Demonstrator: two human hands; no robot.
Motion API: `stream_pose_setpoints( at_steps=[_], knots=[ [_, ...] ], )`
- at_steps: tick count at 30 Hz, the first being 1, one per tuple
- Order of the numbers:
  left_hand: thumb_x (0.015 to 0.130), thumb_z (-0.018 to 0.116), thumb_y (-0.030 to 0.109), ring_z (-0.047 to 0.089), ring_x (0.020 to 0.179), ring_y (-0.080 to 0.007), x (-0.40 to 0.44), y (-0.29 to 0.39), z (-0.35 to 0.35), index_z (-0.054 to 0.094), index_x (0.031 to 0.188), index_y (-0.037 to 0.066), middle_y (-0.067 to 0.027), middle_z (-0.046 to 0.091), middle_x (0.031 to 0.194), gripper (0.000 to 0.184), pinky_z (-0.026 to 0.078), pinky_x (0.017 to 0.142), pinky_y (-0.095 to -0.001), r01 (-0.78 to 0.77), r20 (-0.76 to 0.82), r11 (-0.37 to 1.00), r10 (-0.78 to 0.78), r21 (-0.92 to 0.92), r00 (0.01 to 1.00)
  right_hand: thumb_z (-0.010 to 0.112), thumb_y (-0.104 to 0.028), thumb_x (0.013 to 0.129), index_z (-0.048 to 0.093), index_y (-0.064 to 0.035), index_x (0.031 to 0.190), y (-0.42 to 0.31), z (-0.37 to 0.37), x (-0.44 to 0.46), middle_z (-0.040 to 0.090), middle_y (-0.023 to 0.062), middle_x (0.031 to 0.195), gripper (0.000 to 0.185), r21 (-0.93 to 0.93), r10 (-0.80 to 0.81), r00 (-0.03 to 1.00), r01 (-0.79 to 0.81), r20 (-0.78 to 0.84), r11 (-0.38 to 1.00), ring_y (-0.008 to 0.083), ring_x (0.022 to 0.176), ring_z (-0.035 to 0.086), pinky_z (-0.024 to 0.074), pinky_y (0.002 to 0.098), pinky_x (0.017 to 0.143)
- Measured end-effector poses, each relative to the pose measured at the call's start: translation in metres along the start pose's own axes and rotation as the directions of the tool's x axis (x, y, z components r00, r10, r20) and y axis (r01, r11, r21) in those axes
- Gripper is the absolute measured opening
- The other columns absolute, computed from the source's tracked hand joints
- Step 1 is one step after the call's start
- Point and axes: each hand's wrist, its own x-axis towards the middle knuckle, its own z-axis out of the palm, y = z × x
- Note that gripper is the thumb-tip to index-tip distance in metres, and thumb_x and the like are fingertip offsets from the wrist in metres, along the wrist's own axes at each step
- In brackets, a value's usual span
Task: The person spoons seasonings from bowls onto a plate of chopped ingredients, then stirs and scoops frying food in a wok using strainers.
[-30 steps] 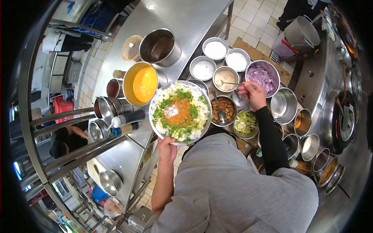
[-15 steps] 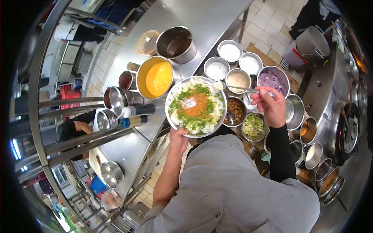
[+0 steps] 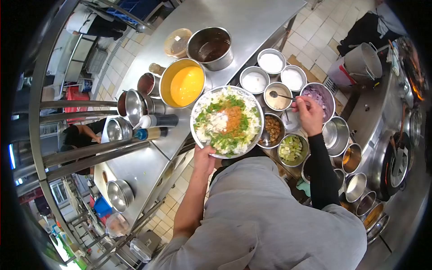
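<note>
Spoon point(image 3: 282, 96) and right hand point(image 3: 308, 116), pinched on its handle, have moved from the bowl point(image 3: 193, 130) back over the powder tin point(image 3: 277, 110). White powder point(image 3: 218, 120) already tops the greens point(image 3: 223, 136), all seemingly unmixed. Left hand point(image 3: 203, 158) clamps the bowl's near rim, well left of the spoon.

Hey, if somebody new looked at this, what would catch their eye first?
Probably the wide bowl in the left hand, near the middle, topped with green pieces and an orange patch. Next, the bright yellow liquid in a pot to its upper left. Then the right hand, with a spoon at a small tub, beside chopped purple pieces.
</note>
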Motion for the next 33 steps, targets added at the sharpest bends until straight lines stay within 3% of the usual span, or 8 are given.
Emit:
stream_pose_setpoints(
  at_steps=[3, 14, 20, 23, 26, 30, 33],
  knots=[
    [0.071, 0.052, -0.008, 0.061, 0.101, -0.0205, -0.011, 0.007, 0.003, 0.049, 0.13, 0.002, -0.0071, 0.061, 0.115, 0.061, 0.052, 0.09, -0.0356, -0.003, -0.046, 1.0, 0.003, 0.006, 0.999, 0.06, -0.013, 0.098, 0.066, 0.0038, 0.108, 0.03, 0.011, 0.007, 0.071, 0.0107, 0.084, 0.02, 0.007, 0.085, 0.996, -0.085, 0.001, 0.996, 0.0139, 0.069, 0.067, 0.0541, 0.0263, 0.065],
    [0.071, 0.051, -0.007, 0.061, 0.113, -0.0239, -0.012, 0.005, -0.007, 0.046, 0.136, 0.0, -0.0097, 0.061, 0.124, 0.065, 0.05, 0.099, -0.0386, 0.014, -0.002, 0.999, -0.014, 0.031, 1.0, 0.059, -0.013, 0.097, 0.066, 0.006, 0.105, 0.069, 0.023, 0.018, 0.073, 0.012, 0.085, 0.022, 0.076, 0.164, 0.987, -0.163, -0.005, 0.984, 0.0139, 0.067, 0.068, 0.0541, 0.0261, 0.062],
    [0.07, 0.051, -0.007, 0.062, 0.111, -0.0254, -0.009, 0.001, -0.004, 0.047, 0.136, 0.0, -0.0111, 0.061, 0.124, 0.066, 0.051, 0.098, -0.0392, 0.011, -0.019, 1.0, -0.011, 0.003, 1.0, 0.058, -0.015, 0.099, 0.066, 0.0046, 0.108, 0.041, 0.0, 0.01, 0.073, 0.0138, 0.09, 0.023, 0.187, 0.232, 0.972, -0.221, -0.036, 0.957, 0.0152, 0.071, 0.069, 0.0531, 0.0255, 0.063],
    [0.069, 0.052, -0.009, 0.06, 0.114, -0.0252, -0.005, 0.001, -0.011, 0.044, 0.137, 0.003, -0.011, 0.059, 0.127, 0.07, 0.051, 0.096, -0.0368, 0.046, 0.017, 0.999, -0.046, -0.017, 0.999, 0.059, -0.014, 0.099, 0.065, 0.0045, 0.11, -0.014, -0.011, -0.009, 0.073, 0.0138, 0.091, 0.023, 0.274, 0.25, 0.968, -0.234, -0.025, 0.933, 0.0144, 0.072, 0.068, 0.0529, 0.025, 0.064],
    [0.069, 0.05, -0.01, 0.061, 0.11, -0.0239, -0.005, 0.0, -0.004, 0.042, 0.138, 0.005, -0.0099, 0.059, 0.125, 0.072, 0.054, 0.09, -0.0357, 0.053, 0.012, 0.998, -0.052, -0.043, 0.999, 0.059, -0.013, 0.099, 0.065, 0.0042, 0.111, -0.067, -0.012, -0.03, 0.073, 0.0128, 0.091, 0.022, 0.284, 0.099, 0.987, -0.132, 0.126, 0.95, 0.0146, 0.072, 0.068, 0.0533, 0.0255, 0.065],
    [0.07, 0.05, -0.006, 0.058, 0.115, -0.0273, -0.007, -0.002, -0.005, 0.045, 0.137, 0.002, -0.0113, 0.059, 0.125, 0.068, 0.049, 0.098, -0.0418, 0.059, -0.022, 0.998, -0.06, -0.032, 0.998, 0.059, -0.013, 0.099, 0.067, 0.0032, 0.106, -0.095, 0.015, -0.046, 0.074, 0.0113, 0.088, 0.019, 0.072, -0.111, 0.989, 0.104, 0.099, 0.992, 0.0161, 0.072, 0.069, 0.0544, 0.0267, 0.067],
    [0.069, 0.05, -0.006, 0.059, 0.113, -0.026, -0.013, -0.003, -0.013, 0.046, 0.135, 0.001, -0.0106, 0.06, 0.123, 0.066, 0.049, 0.098, -0.0406, 0.008, 0.004, 0.998, -0.008, -0.07, 1.0, 0.059, -0.011, 0.098, 0.067, 0.0022, 0.107, -0.071, 0.015, -0.031, 0.073, 0.0118, 0.084, 0.018, -0.255, -0.21, 0.977, 0.214, 0.045, 0.943, 0.0146, 0.071, 0.069, 0.055, 0.0269, 0.068]
  ],
)
